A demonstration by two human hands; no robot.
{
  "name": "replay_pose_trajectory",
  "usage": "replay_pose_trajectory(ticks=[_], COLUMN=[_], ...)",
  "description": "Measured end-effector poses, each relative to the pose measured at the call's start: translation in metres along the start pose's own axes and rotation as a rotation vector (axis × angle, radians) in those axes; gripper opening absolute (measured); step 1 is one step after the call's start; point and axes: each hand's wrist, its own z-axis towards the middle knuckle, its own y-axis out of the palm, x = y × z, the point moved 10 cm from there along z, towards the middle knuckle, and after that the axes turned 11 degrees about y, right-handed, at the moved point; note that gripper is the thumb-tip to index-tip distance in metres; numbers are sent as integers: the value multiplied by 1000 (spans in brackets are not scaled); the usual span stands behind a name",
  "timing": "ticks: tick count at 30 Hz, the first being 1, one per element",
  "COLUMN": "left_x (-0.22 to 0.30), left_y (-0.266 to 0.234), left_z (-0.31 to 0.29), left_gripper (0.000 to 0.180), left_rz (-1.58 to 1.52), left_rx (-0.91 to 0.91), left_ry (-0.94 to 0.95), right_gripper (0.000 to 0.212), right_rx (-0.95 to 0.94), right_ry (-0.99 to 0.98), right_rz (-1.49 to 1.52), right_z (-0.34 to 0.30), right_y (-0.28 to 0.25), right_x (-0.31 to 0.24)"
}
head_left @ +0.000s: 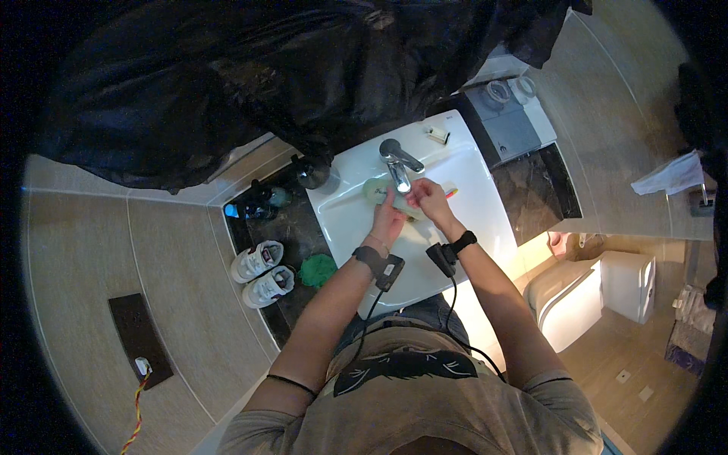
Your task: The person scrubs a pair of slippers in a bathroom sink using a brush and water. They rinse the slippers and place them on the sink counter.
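Observation:
Both my hands are over the white sink (479,227), just below the chrome faucet (400,161). My left hand (389,218) is closed on a pale green, rounded, cup-like thing (373,189), its thumb pointing up along it. Close to the spout, my right hand (431,202) has its fingers pinched together beside that thing. What they pinch is too small to tell. A thin item with a red and green tip (451,193) shows just right of my right hand. Part of the pale green thing is hidden by my hands.
A small cream item (437,135) lies on the sink's back rim. Left of the sink are white shoes (258,262), a green mesh sponge (317,270) and dark bottles (265,199). Grey boxes (504,129) stand at the back right, a white toilet (565,299) at the right. Cables hang from both wrists.

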Motion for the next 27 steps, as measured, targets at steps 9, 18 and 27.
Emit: replay_pose_trajectory(ticks=[9, 18, 27], left_x=[-26, 2, 26], left_y=[-7, -30, -16], left_z=[0, -32, -58], left_gripper=[34, 42, 38], left_rz=[181, -13, 105], left_rx=[49, 94, -23], left_ry=[-25, -88, -42], right_gripper=[44, 48, 67], right_rx=[97, 174, -395], right_ry=[-16, 26, 528], right_rz=[-27, -119, 536], right_z=[-19, -20, -68], right_y=[-19, -31, 24], right_x=[-68, -46, 54])
